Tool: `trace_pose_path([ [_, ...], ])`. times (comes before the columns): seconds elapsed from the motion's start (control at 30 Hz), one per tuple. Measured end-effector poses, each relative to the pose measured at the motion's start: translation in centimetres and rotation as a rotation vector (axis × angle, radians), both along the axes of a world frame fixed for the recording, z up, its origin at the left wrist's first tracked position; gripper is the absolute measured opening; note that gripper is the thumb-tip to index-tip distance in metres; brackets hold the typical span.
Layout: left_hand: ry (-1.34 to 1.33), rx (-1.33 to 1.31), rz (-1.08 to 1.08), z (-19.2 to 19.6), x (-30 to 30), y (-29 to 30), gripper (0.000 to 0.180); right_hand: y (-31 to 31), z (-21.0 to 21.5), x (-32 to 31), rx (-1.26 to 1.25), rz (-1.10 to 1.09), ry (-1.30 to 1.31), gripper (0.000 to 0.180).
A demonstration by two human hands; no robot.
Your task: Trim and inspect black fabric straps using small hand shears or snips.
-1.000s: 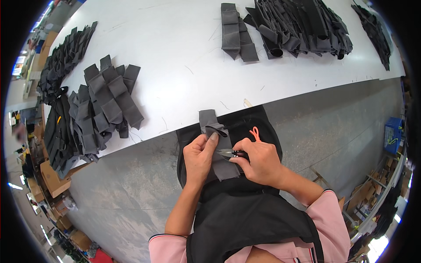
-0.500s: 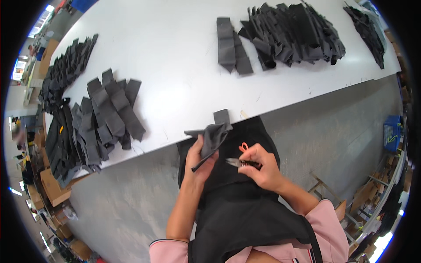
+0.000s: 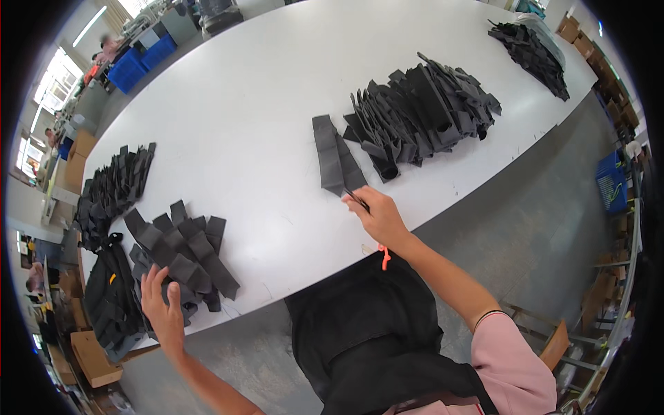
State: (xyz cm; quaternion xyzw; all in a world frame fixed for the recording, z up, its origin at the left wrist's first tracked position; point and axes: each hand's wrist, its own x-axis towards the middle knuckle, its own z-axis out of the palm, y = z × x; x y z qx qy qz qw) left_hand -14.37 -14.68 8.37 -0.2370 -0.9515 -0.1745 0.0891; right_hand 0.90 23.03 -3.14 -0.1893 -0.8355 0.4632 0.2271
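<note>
My left hand [image 3: 164, 304] is at the near left, fingers spread and apart, by the edge of a loose pile of dark grey fabric strips [image 3: 187, 252]. I see nothing held in it. My right hand [image 3: 380, 216] is closed around thread snips [image 3: 357, 201], mostly hidden in the fingers. An orange loop [image 3: 384, 257] hangs below that hand. The fingertips reach the lower end of a folded grey fabric strip [image 3: 328, 155]; whether they grip it, I cannot tell.
A big stack of dark strips [image 3: 422, 114] stands right of the folded one. More bundles lie at the far right [image 3: 532, 59] and left [image 3: 117, 187]. Black fabric pieces [image 3: 114, 297] overhang the left of the white table [image 3: 242, 138]. A blue basket [image 3: 612, 181] stands at right.
My left hand has let go of the grey fabric piece and moved left to the pile. My right hand has reached forward with the snips to the folded strip. The view has shifted too.
</note>
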Motion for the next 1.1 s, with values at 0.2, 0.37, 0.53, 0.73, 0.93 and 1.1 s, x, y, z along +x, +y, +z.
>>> trace_pose_path([
  [0.2, 0.255, -0.204, 0.311, -3.2, 1.8, -1.8, 0.043, 2.9, -2.0, -7.9, 0.217, -0.244, -0.278, 0.044],
  [0.37, 0.123, 0.596, 0.005, -3.6, 5.2, 6.2, 0.028, 5.9, -5.1, -8.9, 0.214, -0.276, -0.309, 0.039],
  [0.53, -0.752, 1.216, -0.041, -7.5, 6.9, 13.5, 0.054, -1.6, -0.8, -5.6, 0.016, -0.031, -0.070, 0.028],
  [0.73, -1.093, 1.302, 0.002, -12.1, 11.5, 20.3, 0.080, -9.4, -2.2, 3.6, -0.261, 0.079, 0.033, 0.028],
  [0.93, -1.251, 1.311, -0.059, -13.6, 12.8, 16.6, 0.069, -10.5, -0.1, 5.6, -1.039, 0.042, -0.044, 0.027],
  [1.1, -1.210, 1.206, -0.193, -12.8, 15.2, 15.3, 0.063, -9.4, 0.9, 3.0, -1.023, 0.146, -0.149, 0.035],
])
